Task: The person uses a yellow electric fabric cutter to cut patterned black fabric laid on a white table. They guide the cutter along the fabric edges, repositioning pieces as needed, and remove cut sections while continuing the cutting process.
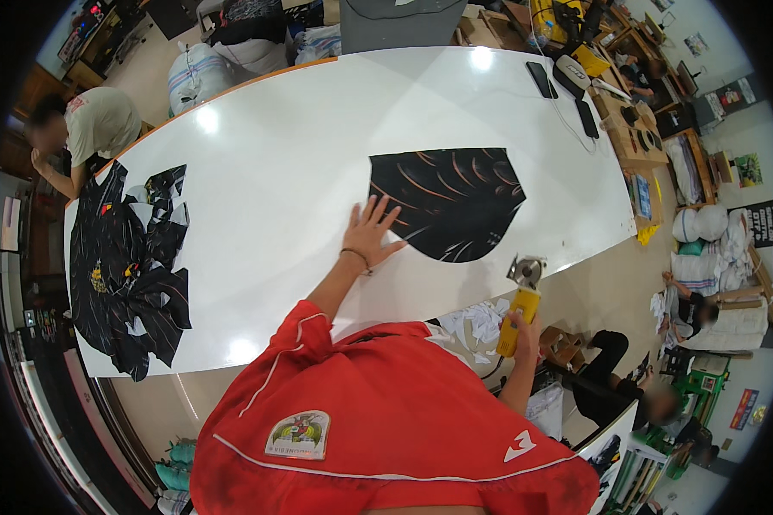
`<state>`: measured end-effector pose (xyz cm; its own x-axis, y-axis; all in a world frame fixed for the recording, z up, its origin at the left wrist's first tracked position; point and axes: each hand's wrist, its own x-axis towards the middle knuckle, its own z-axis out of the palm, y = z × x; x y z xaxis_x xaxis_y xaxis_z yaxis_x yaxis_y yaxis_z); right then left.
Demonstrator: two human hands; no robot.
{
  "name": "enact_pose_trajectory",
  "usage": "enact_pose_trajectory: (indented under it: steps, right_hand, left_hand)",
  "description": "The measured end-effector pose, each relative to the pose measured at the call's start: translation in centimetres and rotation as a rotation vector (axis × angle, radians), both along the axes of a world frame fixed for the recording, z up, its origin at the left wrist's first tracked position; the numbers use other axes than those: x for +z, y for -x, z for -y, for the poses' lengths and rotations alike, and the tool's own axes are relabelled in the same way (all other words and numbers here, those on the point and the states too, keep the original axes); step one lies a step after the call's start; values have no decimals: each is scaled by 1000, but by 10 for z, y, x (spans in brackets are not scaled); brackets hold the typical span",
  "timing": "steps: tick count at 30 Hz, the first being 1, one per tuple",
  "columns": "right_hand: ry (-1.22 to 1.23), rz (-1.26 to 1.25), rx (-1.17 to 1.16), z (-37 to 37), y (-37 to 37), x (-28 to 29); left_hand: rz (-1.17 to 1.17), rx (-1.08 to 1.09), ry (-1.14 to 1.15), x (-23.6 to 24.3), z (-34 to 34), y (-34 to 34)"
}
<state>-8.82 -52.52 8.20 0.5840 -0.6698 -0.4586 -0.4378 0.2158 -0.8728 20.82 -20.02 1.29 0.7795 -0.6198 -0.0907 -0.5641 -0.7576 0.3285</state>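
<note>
A black fabric panel with orange and pale streaks lies flat on the white table, its lower edge rounded. My left hand rests with fingers spread, the fingertips on the panel's left edge and the palm over the tabletop. In my right hand is a yellow handheld rotary fabric cutter, gripped by its body. Its round metal blade head points away from me, off the table's near edge and apart from the panel.
Crumpled black patterned fabric pieces are heaped at the table's left end. A phone, a pouch and a cable lie at the far right. White scraps are below the near edge. Other people sit left and right.
</note>
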Motion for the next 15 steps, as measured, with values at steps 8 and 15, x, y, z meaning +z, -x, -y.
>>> enact_pose_trajectory:
  steps: [8,15]
  right_hand:
    - [203,-180,434,-5,-77,21]
    - [551,-435,749,-49,-115,22]
  left_hand:
    - [-135,147,-190,32,-195,42]
    - [88,871,145,-7,-274,116]
